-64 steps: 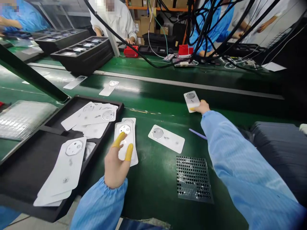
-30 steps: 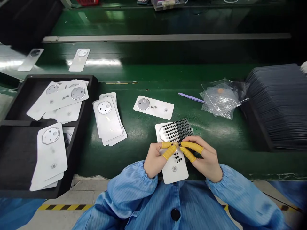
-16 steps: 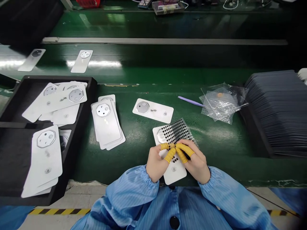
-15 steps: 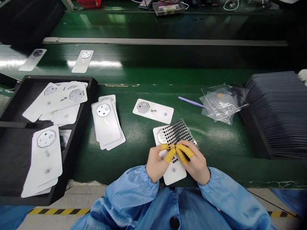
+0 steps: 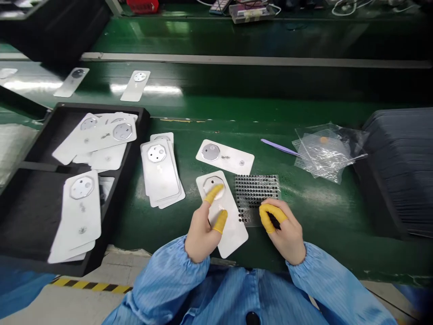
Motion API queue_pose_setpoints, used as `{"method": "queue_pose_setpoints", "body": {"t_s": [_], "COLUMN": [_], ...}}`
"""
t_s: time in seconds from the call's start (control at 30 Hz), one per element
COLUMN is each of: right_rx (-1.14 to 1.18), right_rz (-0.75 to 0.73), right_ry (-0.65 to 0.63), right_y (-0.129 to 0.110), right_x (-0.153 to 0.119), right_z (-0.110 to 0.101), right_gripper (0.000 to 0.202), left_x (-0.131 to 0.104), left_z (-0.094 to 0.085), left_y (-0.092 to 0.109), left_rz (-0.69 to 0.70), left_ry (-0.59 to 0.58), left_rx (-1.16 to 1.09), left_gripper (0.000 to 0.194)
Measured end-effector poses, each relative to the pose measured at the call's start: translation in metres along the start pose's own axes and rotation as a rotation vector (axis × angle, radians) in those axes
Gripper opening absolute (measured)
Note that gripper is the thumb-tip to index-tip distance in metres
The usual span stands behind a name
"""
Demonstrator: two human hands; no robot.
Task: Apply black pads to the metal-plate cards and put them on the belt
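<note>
A white phone-shaped panel (image 5: pixel 233 230) with an octagonal ring lies slanted before me. My left hand (image 5: pixel 204 230), in yellow finger cots, rests on it with thumb and index finger spread, the index fingertip on the ring. Flat beside the panel lies a clear sheet of small black dots (image 5: pixel 259 187). My right hand (image 5: pixel 284 228) is at the sheet's lower right corner, thumb and index finger, also in yellow cots, pinched together at its edge. A second white panel (image 5: pixel 233 162) lies just beyond.
A stack of white panels (image 5: pixel 160 176) stands left of centre. Further left a black tray (image 5: pixel 111 221) holds more panels. Purple tweezers (image 5: pixel 277 146) and clear plastic bags (image 5: pixel 326 153) lie back right, near a black bin of dark sheets (image 5: pixel 406 167).
My hands have moved apart. The dotted sheet has gone from above the panel to the table at its right. My left hand has opened onto the panel, which is now tilted more. The view has shifted.
</note>
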State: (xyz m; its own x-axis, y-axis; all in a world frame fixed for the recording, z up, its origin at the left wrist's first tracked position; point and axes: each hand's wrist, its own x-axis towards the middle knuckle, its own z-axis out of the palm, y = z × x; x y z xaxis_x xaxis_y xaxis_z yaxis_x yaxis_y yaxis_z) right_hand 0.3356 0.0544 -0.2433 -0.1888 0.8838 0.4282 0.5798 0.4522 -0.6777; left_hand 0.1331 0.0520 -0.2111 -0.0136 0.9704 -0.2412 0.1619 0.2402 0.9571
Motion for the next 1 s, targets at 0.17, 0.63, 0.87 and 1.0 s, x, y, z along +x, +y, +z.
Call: {"method": "queue_pose_setpoints", "body": {"t_s": [0.17,0.63,0.87,1.0], "right_rx": [-0.047,-0.063,-0.361,-0.363], "right_rz": [-0.079,-0.213,-0.279,-0.278], "right_ry": [0.070,-0.091,-0.313,-0.424], "right_y": [-0.030,-0.050,-0.056,-0.055], "right_x": [0.015,0.025,0.029,0.022], "right_z": [-0.005,-0.012,-0.013,-0.011], "right_gripper": [0.045,0.051,0.059,0.066], "left_x": [-0.027,-0.030,-0.024,-0.025], "left_z": [-0.008,0.015,0.011,0.009], "left_y": [0.012,0.035,0.031,0.023], "left_rz": [0.119,0.328,0.265,0.162], "left_ry": [0.096,-0.047,-0.025,-0.094], "left_rx": [0.007,0.172,0.194,0.261], "left_gripper": [0.092,0.072,0.075,0.058]}}
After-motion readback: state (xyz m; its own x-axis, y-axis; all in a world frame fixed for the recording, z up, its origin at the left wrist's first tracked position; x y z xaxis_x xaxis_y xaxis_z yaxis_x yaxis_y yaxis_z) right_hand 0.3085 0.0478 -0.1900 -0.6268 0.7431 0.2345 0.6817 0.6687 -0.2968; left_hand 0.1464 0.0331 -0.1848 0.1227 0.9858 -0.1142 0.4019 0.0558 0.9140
